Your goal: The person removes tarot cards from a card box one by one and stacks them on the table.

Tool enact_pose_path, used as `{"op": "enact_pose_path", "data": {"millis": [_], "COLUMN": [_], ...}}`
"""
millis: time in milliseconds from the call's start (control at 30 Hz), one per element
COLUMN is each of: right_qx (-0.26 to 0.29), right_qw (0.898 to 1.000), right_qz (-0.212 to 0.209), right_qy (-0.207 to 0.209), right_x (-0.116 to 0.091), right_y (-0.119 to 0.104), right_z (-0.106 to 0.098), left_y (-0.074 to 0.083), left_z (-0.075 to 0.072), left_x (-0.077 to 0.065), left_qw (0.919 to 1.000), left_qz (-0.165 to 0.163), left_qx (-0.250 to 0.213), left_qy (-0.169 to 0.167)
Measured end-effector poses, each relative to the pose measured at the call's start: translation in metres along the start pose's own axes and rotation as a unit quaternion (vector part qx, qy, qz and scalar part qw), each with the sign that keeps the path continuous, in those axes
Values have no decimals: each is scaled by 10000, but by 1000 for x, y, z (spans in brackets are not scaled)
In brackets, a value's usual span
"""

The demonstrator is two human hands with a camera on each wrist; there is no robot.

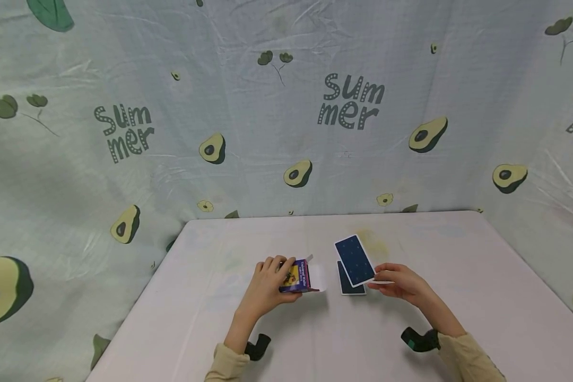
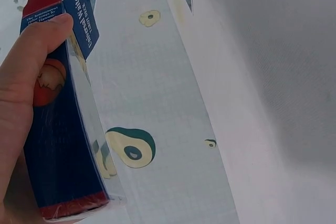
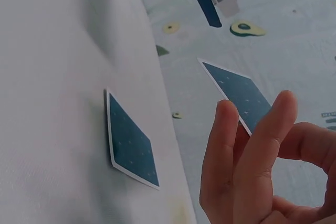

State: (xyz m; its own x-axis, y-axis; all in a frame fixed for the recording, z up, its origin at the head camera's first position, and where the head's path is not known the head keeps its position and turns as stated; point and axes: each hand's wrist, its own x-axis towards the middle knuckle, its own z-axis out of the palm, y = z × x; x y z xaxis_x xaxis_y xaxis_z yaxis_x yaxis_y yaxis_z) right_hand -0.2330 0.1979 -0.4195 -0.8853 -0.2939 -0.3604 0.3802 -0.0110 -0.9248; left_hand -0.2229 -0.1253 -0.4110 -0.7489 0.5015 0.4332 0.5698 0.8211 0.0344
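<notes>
A blue and yellow tarot deck box (image 1: 293, 278), its flaps standing open on the right, is gripped by my left hand (image 1: 267, 286) just above the table. In the left wrist view the thumb presses on the dark blue side of the box (image 2: 60, 140). My right hand (image 1: 401, 284) pinches one corner of a dark blue, white-edged card (image 1: 355, 260), raised and tilted. Beneath it, partly covered in the head view, another such card (image 1: 346, 285) lies on the table. The right wrist view shows both the held card (image 3: 239, 90) and the lying card (image 3: 131, 142), apart.
A white cloth covers the table (image 1: 210, 339), whose far edge meets a hanging sheet (image 1: 248, 175) printed with avocados and lettering. Black wrist cameras, one on the left wrist (image 1: 258, 347) and one on the right wrist (image 1: 419, 339), stick out inward.
</notes>
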Motion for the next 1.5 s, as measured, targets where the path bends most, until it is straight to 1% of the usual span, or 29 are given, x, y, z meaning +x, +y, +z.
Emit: {"op": "enact_pose_path", "data": {"millis": [133,267,400,567,733,833,1033,1100,1367,1500], "right_qx": [185,496,632,346,29,-86,-115,-85,-65,-5], "right_qw": [9996,9978,9967,9980,9977,9977,9994,9996,9990,9988], "right_qz": [192,433,507,481,487,449,266,230,227,239], "right_qy": [-2,-1,51,229,477,508,167,128,378,425], "right_x": [4,9,13,17,19,20,22,22,23,24], "right_y": [6,12,17,20,24,27,33,34,37,39], "right_z": [-5,-9,-11,-9,-8,-8,-6,-6,-3,-3], "left_y": [0,0,0,0,0,0,0,0,1,1], "left_z": [1,2,3,3,2,2,1,1,2,1], "left_x": [0,0,0,0,-1,-1,0,0,0,0], "left_qw": [10000,10000,10000,9999,9999,9999,9998,9999,10000,10000], "left_qz": [1,34,60,49,55,51,58,52,29,30], "left_qx": [-47,-44,-19,106,114,157,161,132,48,64], "left_qy": [15,25,26,11,56,49,70,74,7,-8]}}
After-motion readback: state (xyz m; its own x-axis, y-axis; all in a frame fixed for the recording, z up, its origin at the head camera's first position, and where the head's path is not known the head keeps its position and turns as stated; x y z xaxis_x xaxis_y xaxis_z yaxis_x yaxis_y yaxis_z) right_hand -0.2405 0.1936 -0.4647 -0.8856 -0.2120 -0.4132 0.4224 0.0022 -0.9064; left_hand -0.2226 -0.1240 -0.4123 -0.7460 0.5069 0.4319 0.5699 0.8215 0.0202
